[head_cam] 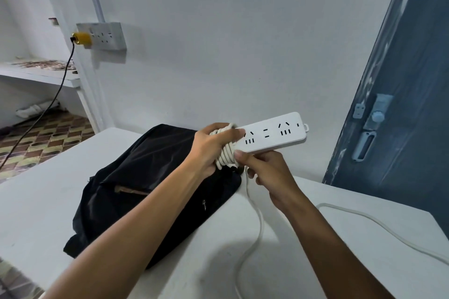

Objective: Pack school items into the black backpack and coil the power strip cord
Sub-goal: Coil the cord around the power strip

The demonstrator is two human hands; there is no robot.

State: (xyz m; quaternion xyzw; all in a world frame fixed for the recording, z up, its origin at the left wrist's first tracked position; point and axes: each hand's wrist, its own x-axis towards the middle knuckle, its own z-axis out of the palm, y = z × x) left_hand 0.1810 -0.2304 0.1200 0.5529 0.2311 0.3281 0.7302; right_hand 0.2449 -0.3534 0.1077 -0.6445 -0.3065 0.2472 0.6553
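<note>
Head view: left hand [211, 147] gripped the cord [252, 238] wraps on the power strip [272, 132]; right hand [264, 172], at five o'clock, pinched the cord, needing steady tension.

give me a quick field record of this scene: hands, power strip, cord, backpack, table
left hand: grips the wound end of the power strip
right hand: pinches the cord just below the strip
power strip: white, held in the air, sockets facing up
cord: several turns wound round the strip, the rest trailing loose across the table
backpack: black, lying flat under the hands
table: white
</note>
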